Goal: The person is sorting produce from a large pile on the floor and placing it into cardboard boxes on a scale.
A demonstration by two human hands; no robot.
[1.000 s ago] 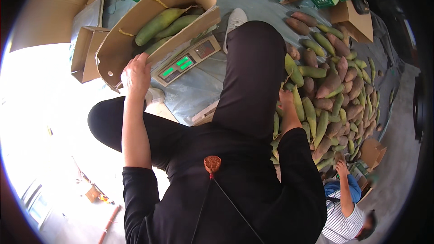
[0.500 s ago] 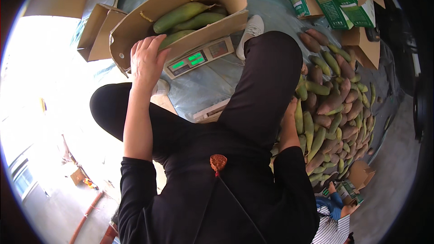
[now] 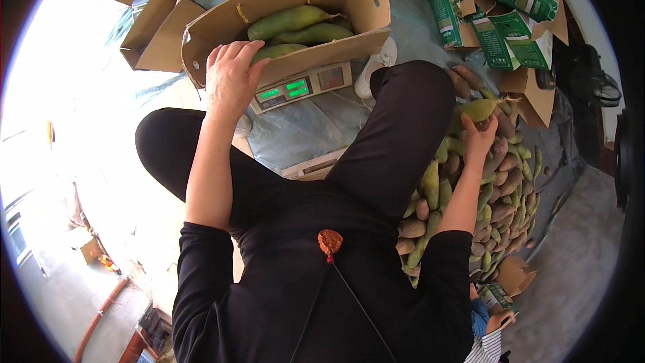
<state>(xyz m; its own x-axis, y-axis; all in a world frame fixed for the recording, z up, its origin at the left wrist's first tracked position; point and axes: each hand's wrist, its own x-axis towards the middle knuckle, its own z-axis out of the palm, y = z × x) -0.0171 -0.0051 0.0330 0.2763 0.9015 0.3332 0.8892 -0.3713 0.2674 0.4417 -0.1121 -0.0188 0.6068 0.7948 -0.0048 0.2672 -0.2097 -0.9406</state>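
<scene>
My left hand (image 3: pixel 232 79) is at the near left rim of a long open cardboard box (image 3: pixel 329 52). Its fingers curl over the rim and the thumb stays outside. Several large green radishes (image 3: pixel 285 21) lie in the box, below two yellow cord loops. The box sits on a scale (image 3: pixel 301 89) with a lit green display. Off to the right, my right hand (image 3: pixel 480 137) grips another green radish (image 3: pixel 476 110) whose thin root end points right. That radish is above a heap of reddish-brown sweet potatoes (image 3: pixel 502 212) and more green radishes.
Green printed cartons (image 3: pixel 514 37) stand at the far right, with a fan (image 3: pixel 594 84) beside them. An open cardboard box (image 3: pixel 161 30) is at the far left. Another person's arm (image 3: pixel 498 321) shows at the lower right, near a small carton. My bent knees flank the scale.
My right hand has come up and forward from beside my thigh, now with a green radish in it. My left hand stays at the box rim. The whole view has shifted slightly.
</scene>
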